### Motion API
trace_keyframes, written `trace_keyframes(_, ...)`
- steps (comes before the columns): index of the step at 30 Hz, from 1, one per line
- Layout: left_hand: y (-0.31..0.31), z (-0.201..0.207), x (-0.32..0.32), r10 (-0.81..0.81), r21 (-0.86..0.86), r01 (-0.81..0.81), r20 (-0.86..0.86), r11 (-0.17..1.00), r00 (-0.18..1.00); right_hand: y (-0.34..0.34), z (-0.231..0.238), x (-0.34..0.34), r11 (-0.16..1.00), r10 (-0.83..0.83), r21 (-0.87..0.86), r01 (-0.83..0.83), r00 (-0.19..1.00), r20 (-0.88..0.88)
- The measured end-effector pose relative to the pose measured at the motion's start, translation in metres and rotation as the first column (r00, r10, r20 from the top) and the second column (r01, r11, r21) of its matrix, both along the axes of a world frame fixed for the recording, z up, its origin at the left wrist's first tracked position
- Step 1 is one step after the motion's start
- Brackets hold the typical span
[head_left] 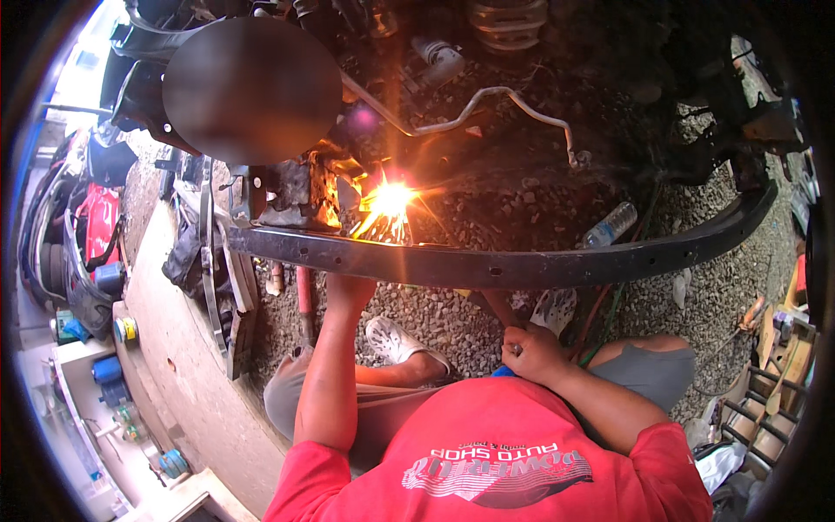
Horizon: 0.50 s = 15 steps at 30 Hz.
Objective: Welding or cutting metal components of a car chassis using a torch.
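A long dark metal bumper beam (496, 265) curves across the view in front of me. My left hand (350, 291) reaches up beneath its left part. The beam hides the fingers, so what they touch cannot be told. Just behind the beam, above that hand, a glaring light with flying sparks (388, 200) burns beside a rusty metal bracket (326, 196). Near my right knee, my right hand (532, 352) is closed in a fist. A small end of something shows at its fingers, too little to name.
A bent metal pipe (474, 109) runs through the dark car front. A clear plastic bottle (611, 224) lies on gravel (461, 326) behind the beam. Wooden board (174, 348) and car parts (103, 217) are at left, a black rack (765, 409) at right. A blurred oval covers the upper left.
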<state>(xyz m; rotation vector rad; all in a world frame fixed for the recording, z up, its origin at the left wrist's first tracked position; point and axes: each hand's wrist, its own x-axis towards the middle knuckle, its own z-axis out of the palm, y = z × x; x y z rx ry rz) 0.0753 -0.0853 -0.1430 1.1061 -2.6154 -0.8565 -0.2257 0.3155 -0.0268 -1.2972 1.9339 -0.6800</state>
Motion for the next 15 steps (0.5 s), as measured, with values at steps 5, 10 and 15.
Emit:
trace_keyframes(5, 0.040, 0.072, -0.086, -0.021, -0.134, 0.042, 0.156, 0.990, 0.988, 0.018, 0.004, -0.010, 0.994, -0.091, 0.051, 0.094, 0.995, -0.047)
trace_keyframes(10, 0.037, 0.081, -0.066, 0.033, -0.089, -0.023, 0.109, 0.996, 0.994, 0.011, 0.001, -0.006, 0.997, -0.042, 0.070, 0.044, 0.999, -0.032)
trace_keyframes(15, 0.041, 0.090, -0.072, 0.009, -0.188, 0.021, 0.159, 0.982, 0.987, 0.006, 0.010, -0.006, 0.998, -0.064, 0.028, 0.064, 0.998, -0.008)
